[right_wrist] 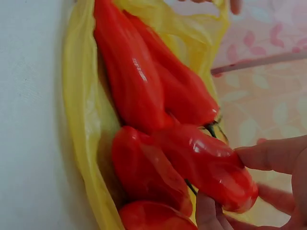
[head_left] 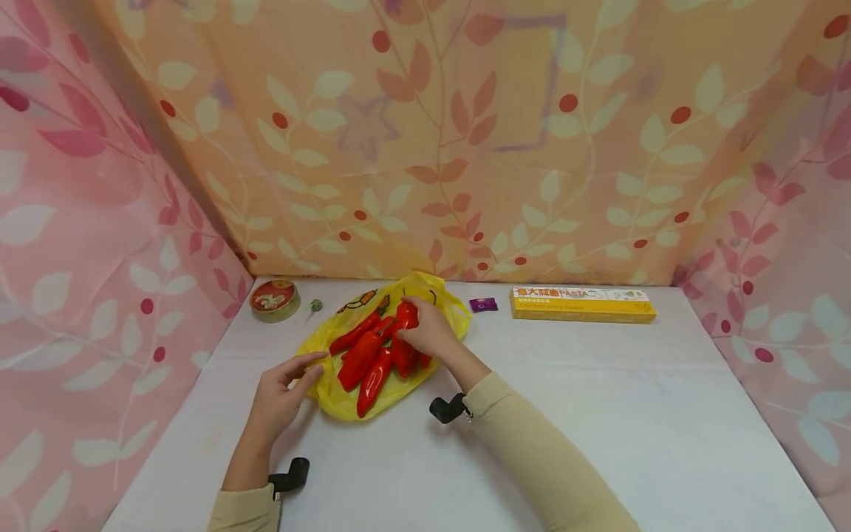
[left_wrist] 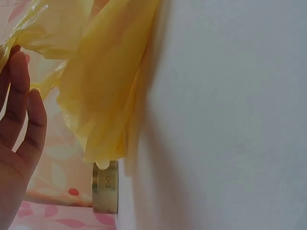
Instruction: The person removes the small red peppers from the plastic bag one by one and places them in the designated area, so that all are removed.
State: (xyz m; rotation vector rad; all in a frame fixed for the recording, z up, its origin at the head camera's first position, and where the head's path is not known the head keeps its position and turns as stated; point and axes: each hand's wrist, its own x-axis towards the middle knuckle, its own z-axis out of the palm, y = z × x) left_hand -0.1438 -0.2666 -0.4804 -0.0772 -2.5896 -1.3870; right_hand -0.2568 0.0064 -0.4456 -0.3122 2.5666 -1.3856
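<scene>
A yellow plastic bag (head_left: 330, 405) lies spread on the white table, its mouth turned up around several glossy red peppers (head_left: 375, 380). With thumb and fingers my right hand (head_left: 432, 331) grips one red pepper (right_wrist: 206, 163) by its end, above the others in the bag; the pepper's far side is hidden. My left hand (head_left: 279, 395) is at the bag's left rim, and its fingers (left_wrist: 20, 72) pinch the thin film there. The peppers are out of sight in the left wrist view, behind the bag's yellow wall.
A round tin (head_left: 275, 301) stands at the back left, beside a small green-topped lollipop (head_left: 315, 304). Behind the bag's right side lie a purple packet (head_left: 483, 304) and a yellow-white pasta box (head_left: 583, 305). Patterned cloth (head_left: 465, 185) walls the table at the back and sides.
</scene>
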